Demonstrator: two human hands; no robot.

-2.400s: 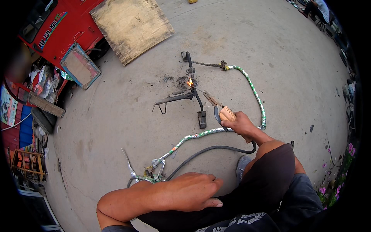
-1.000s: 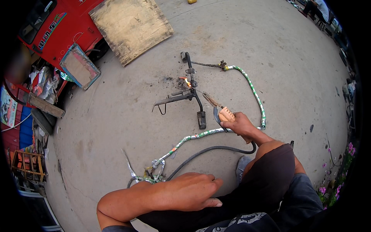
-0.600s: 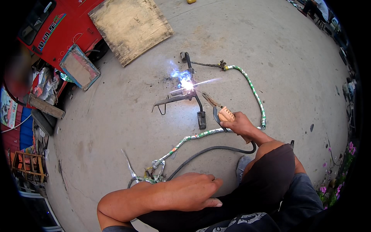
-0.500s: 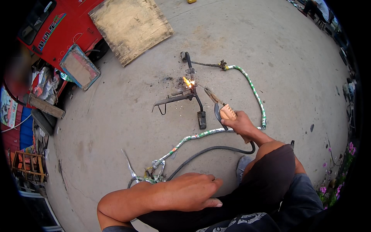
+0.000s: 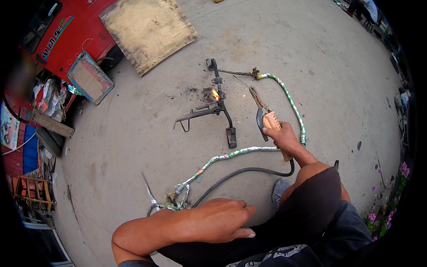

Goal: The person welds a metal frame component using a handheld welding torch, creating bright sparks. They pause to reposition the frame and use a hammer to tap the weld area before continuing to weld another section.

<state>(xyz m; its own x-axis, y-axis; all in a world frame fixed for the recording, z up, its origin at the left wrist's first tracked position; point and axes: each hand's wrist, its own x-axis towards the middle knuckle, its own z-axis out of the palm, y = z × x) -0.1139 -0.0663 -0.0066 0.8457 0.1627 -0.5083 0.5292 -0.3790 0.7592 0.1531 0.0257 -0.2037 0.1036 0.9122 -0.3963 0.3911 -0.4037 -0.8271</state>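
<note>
My right hand [image 5: 281,137] grips a welding electrode holder [image 5: 265,116] with a tan handle, its thin rod pointing up and away from the work. A dark metal bracket [image 5: 216,108] lies on the concrete in front of me, and a small orange glow [image 5: 215,94] burns on its joint. A black cable [image 5: 240,172] runs from the holder toward me. My left hand [image 5: 216,220] rests flat on my knee, fingers together, holding nothing.
A green-and-silver wrapped cable [image 5: 291,105] loops around the bracket to a clamp [image 5: 255,73]. A plywood board [image 5: 147,30], a framed panel [image 5: 90,76] and a red vehicle [image 5: 62,33] stand at the upper left. Flowers [image 5: 391,202] grow at the right. A person [image 5: 364,10] is far off.
The arc flashed bright on the joint, then died to a small glow. My right hand has swung the holder's rod up and to the right, off the bracket. My left hand has not moved.
</note>
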